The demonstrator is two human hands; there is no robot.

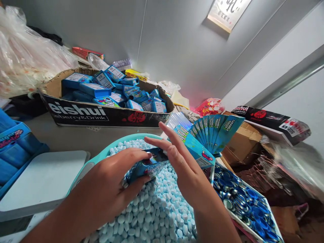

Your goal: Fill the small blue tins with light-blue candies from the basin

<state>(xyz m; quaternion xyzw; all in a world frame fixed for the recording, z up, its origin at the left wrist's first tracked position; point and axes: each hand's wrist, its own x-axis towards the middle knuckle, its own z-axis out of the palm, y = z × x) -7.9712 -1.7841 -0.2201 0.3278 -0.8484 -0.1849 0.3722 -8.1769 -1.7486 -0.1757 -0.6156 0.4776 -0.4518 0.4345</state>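
Observation:
My left hand is closed round a small blue candy box, thumb below and fingers over its top. The box is held tilted above a heap of pale blue candy tablets in a teal basin. At the box's right end is my right hand, its fingers stretched out and spread. Its thumb side is at that end of the box; whether it presses on it I cannot tell.
Behind the basin stands a cardboard carton of blue boxes. A white scale is on the left, beside a blue display box. To the right are fanned blue cartons and a tray of blue metallic pieces.

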